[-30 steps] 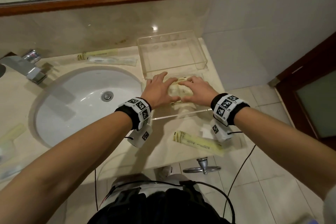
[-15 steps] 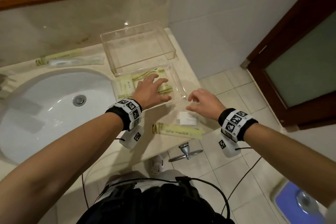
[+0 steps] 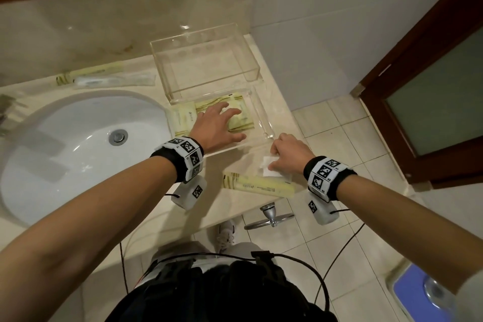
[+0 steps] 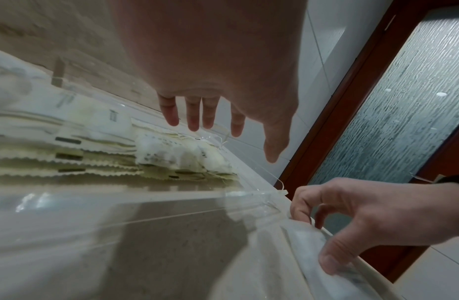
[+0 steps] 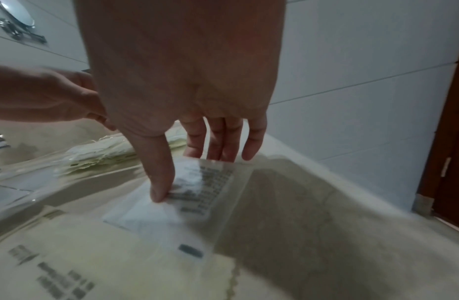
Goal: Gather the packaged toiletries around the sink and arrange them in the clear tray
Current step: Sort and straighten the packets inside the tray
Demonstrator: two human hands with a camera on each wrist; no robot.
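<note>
A low clear tray (image 3: 264, 119) stands on the counter right of the sink and holds several yellow-green packets (image 3: 239, 116). My left hand (image 3: 222, 125) lies flat over them with straight fingers (image 4: 192, 119). My right hand (image 3: 281, 154) is just in front of the tray. Its thumb (image 5: 159, 182) and fingertips pinch a small white sachet (image 5: 213, 182) that lies on the counter (image 3: 269, 168). A long yellow packet (image 3: 258, 185) lies near the counter's front edge, partly under the sachet. Two more long packets (image 3: 104, 78) lie behind the basin.
A taller clear box (image 3: 206, 60) stands against the wall right behind the tray. The white basin (image 3: 65, 144) is on the left. The counter ends just right of my right hand, above tiled floor, a metal valve handle (image 3: 271, 214) and a blue scale (image 3: 428, 293).
My right hand left the tray, moved right and toward me, and came down on the white sachet. My left hand stayed on the packets in the tray. My head turned to the right.
</note>
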